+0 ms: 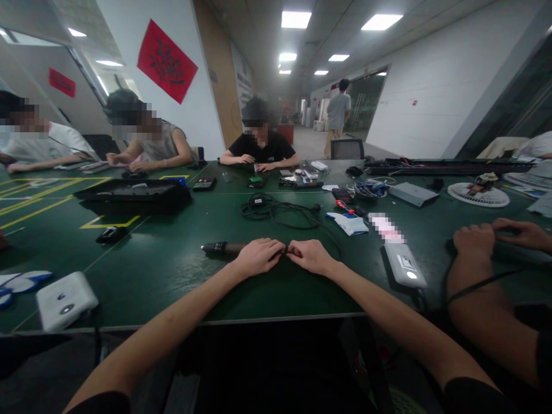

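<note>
On the green tabletop [172, 259], I have the left hand [261, 255] curled around the rear of a dark cylindrical tool [227, 248] and the right hand [310, 255] pinching a small dark piece [294, 251] just beside it, seemingly a connector step that next calls for steady alignment.
</note>
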Action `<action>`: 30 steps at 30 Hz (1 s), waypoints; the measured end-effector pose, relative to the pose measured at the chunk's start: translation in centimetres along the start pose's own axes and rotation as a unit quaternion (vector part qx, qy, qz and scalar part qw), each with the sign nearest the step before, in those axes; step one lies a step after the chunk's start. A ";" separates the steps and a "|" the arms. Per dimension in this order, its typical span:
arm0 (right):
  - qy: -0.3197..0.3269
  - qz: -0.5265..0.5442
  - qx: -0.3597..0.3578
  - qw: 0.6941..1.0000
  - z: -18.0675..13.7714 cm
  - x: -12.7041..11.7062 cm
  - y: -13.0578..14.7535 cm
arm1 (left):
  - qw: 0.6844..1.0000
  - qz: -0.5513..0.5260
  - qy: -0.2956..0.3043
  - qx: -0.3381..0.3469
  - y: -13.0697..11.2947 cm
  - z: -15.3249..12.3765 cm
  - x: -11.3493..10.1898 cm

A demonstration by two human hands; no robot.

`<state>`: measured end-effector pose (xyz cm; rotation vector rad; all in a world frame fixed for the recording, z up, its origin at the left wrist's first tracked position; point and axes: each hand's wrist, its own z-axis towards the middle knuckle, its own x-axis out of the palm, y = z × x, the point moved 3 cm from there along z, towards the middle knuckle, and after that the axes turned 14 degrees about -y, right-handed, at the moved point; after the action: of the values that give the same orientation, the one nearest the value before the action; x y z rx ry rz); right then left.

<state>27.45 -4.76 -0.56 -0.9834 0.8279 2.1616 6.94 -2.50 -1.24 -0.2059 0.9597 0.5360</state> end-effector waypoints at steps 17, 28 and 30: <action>0.001 -0.003 0.002 1.000 0.0 0.1 -0.1 | 1.000 -0.004 -0.013 -0.014 0.1 -0.1 0.1; -0.001 -0.001 0.001 1.000 0.0 -0.1 -0.1 | 1.000 -0.001 -0.014 0.000 -0.1 0.1 -0.1; -0.003 -0.003 0.002 1.000 0.0 -0.1 -0.1 | 1.000 0.010 -0.015 -0.005 -0.1 0.1 0.0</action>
<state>27.59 -4.71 -0.57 -0.9761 0.8268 2.1556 7.06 -2.61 -1.17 -0.1955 0.9305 0.5615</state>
